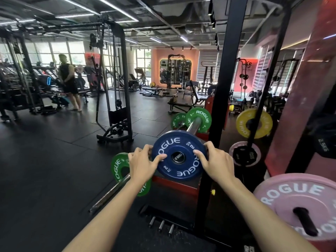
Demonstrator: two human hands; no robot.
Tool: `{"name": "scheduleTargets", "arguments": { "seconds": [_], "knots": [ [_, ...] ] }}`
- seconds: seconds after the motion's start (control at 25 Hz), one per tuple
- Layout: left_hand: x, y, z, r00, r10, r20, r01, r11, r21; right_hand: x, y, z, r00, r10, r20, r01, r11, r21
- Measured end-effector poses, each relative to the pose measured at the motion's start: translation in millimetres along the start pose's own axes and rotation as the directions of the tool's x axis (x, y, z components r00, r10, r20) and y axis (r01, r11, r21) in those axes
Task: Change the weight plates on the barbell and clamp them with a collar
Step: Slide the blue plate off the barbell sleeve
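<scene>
Your left hand (143, 161) and right hand (216, 161) each gripped an edge of the blue plate (179, 155), which sat on the barbell (194, 124) sleeve's end

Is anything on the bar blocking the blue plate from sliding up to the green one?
Nothing visible is. Both hands, left hand and right hand, hold the blue plate at the tip of the barbell sleeve. The sleeve looks bare up to the green plate. No collar shows there.
</scene>
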State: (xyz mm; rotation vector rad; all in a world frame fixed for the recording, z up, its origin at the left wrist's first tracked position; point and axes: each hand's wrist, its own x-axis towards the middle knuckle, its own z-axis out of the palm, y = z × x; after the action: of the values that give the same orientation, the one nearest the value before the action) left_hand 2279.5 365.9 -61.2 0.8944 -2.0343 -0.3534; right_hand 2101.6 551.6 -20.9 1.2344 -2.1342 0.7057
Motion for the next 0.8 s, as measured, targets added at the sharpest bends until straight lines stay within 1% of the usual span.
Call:
{"name": "scheduleTargets", "arguments": {
  "seconds": [0.08, 0.16, 0.28, 0.44, 0.8],
  "knots": [
    [6, 0, 7, 0.999, -0.018, 0.045, 0.019, 0.999, -0.029, 0, -4, 1, 0.999, 0.016, -0.029, -0.017, 0.999, -0.029],
    [10, 1, 15, 0.995, -0.053, 0.080, 0.059, 0.996, -0.073, 2, -7, 2, 0.998, 0.049, -0.027, -0.051, 0.997, -0.059],
    [12, 1, 22, 0.993, -0.090, 0.079, 0.100, 0.987, -0.129, 2, -7, 8, 0.997, 0.073, -0.040, -0.077, 0.993, -0.092],
    [20, 0, 22, 0.996, -0.085, 0.029, 0.088, 0.988, -0.124, 2, -3, 15, 0.991, 0.095, -0.095, -0.100, 0.993, -0.056],
    [46, 2, 49, 0.999, -0.032, 0.024, 0.034, 0.997, -0.070, 24, 18, 44, 0.987, 0.103, -0.123, -0.111, 0.992, -0.062]
  ]
}}
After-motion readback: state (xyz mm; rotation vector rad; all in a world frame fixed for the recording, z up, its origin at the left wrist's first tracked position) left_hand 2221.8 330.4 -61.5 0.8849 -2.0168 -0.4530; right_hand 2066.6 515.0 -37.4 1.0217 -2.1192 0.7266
